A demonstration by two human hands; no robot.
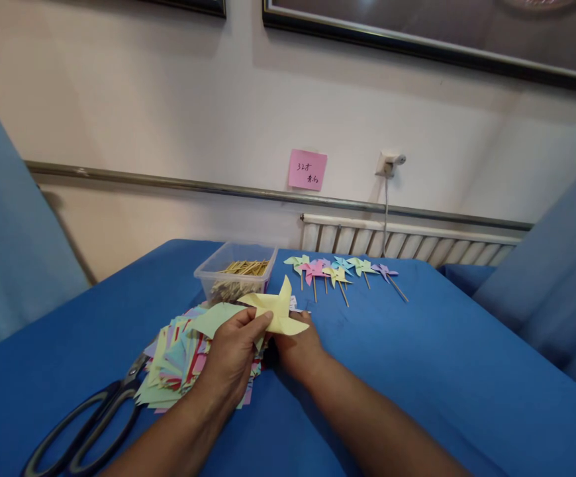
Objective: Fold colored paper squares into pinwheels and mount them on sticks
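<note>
A pale yellow paper pinwheel (279,306) is held up over the table, its blades folded in to the middle. My left hand (236,344) pinches it, the thumb pressed near its centre. My right hand (300,344) is behind and below the pinwheel; its fingers are mostly hidden, so what they hold does not show. Under and beside my left hand lies a heap of coloured paper pieces (173,364). Just beyond, a clear plastic box (211,270) contains thin wooden sticks (248,267) and other small pieces.
Several finished pinwheels on sticks (337,275) lie at the table's back right. Large dark-handled scissors (94,424) rest at the front left. Blue cloth covers the table (417,371). Behind are a radiator (407,242), a metal rail (208,191) and a plugged-in cord (386,212).
</note>
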